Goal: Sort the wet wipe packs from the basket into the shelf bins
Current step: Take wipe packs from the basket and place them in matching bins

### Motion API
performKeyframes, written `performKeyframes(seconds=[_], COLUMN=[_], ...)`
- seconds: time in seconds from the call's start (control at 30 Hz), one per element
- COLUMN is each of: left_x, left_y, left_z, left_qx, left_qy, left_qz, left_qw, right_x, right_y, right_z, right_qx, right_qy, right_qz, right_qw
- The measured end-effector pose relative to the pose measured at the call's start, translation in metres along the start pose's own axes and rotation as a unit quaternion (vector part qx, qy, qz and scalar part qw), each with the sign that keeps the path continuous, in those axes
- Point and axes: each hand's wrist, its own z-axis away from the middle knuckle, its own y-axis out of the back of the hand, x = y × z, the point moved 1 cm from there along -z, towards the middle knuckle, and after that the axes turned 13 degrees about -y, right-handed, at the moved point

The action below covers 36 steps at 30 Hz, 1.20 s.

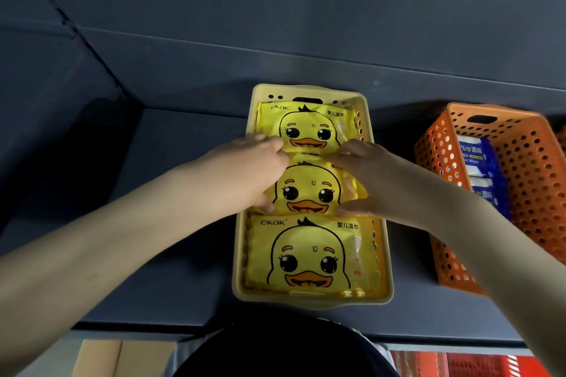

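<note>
One shelf (183,291): a dark blue-grey board on which two perforated bins are stood side by side, well apart.
Orange bin (539,168): set at the right of the shelf and cut off by the frame edge; a slot handle is seen in its far wall.
Yellow bin (306,301): placed in the middle of the shelf, its long axis running away from the person; it is filled by three packs laid in a row.
Red crate (477,364): glimpsed below the shelf edge at the lower right; its contents cannot be told.
Cardboard box (122,358): seen below the shelf at the lower left.
Front pack (309,257): yellow, printed with a duck face, laid flat at the near end of the yellow bin.
Middle pack (309,190): the same duck print; it is tilted up a little, its edges overlapping the packs before and behind it.
Rear pack (309,128): laid flat against the far wall of the yellow bin.
Left hand (254,168): clamped on the left side of the middle pack, fingers over the far edge, thumb at the near edge.
Right hand (376,174): clamped likewise on the right side of the middle pack.
Blue packs (477,159): two blue-and-white wipe packs are stacked inside the orange bin.
</note>
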Motion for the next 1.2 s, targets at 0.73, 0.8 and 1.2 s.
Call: performKeyframes(seconds=[0.73,0.8,1.2], left_x=[-0.056,-0.055,-0.051], left_y=[0.025,0.024,0.026], left_z=[-0.034,-0.037,-0.041], left_qx=[0.093,0.088,0.045], left_qy=[0.039,0.038,0.047], left_qz=[0.075,0.078,-0.032], left_qw=[0.992,0.992,0.997], right_x=[0.015,0.013,0.017], right_y=[0.023,0.022,0.028], right_z=[-0.072,-0.074,-0.075], right_qx=[0.034,0.023,0.021], right_qy=[-0.038,-0.037,-0.039], right_qz=[-0.083,-0.072,-0.012], right_qw=[0.995,0.996,0.999])
